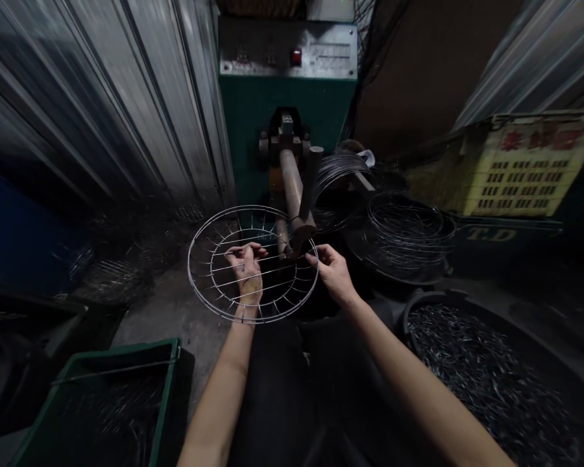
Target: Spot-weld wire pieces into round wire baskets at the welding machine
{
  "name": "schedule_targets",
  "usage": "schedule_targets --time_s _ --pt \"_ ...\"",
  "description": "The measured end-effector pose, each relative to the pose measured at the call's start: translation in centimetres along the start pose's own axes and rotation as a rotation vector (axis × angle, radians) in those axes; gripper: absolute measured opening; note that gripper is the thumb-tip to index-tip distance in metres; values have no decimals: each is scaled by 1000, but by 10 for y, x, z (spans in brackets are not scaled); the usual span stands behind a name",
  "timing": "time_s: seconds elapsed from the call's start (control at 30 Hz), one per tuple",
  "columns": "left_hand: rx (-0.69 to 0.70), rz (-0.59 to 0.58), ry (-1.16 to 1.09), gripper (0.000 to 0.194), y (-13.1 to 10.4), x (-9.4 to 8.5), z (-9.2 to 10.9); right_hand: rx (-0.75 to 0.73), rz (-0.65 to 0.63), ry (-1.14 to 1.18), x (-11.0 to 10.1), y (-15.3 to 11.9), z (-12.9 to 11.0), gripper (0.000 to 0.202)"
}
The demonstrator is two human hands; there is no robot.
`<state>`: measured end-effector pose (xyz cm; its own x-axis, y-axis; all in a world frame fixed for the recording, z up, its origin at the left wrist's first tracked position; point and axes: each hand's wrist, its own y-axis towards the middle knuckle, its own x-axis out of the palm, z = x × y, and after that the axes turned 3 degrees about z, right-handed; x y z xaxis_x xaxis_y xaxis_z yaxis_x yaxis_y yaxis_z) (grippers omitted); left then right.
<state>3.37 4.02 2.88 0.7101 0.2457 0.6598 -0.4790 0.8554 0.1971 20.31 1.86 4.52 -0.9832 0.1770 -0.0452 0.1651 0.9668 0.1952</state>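
Note:
A round, shallow wire basket [215, 310] with double rim rings, short ribs and parallel bars hangs tilted in front of the spot welder's arms. My left hand [247, 269] is beneath it, palm up, with its fingers curled at the bars and the wrist behind the near rim. At the basket's right edge, my right hand [335, 272] pinches the rim with thumb and forefinger. Whether a small wire piece is also between those fingertips, I cannot tell. The welder's upper arm [292, 178] ends in an upright rod [311, 181], and its lower tip meets the basket's right side.
The green welding machine [253, 104] stands ahead. Coiled wire rings [406, 224] lie to the right, below a yellow crate [525, 168]. A black tub [418, 295] of short wire pieces [481, 370] sits near right. A green crate [172, 370] is at lower left.

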Motion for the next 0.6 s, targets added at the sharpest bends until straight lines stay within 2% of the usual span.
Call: schedule_targets --time_s 0.3,0.47,0.6 --pt "22 -37 63 30 -3 -1 7 38 -10 19 -4 -1 4 35" --pt "57 13 76 27 -8 4 8 46 -35 -23 -17 -18 1 33" --pt "87 65 56 26 -5 7 4 22 -14 -31 -13 -16 -1 33"
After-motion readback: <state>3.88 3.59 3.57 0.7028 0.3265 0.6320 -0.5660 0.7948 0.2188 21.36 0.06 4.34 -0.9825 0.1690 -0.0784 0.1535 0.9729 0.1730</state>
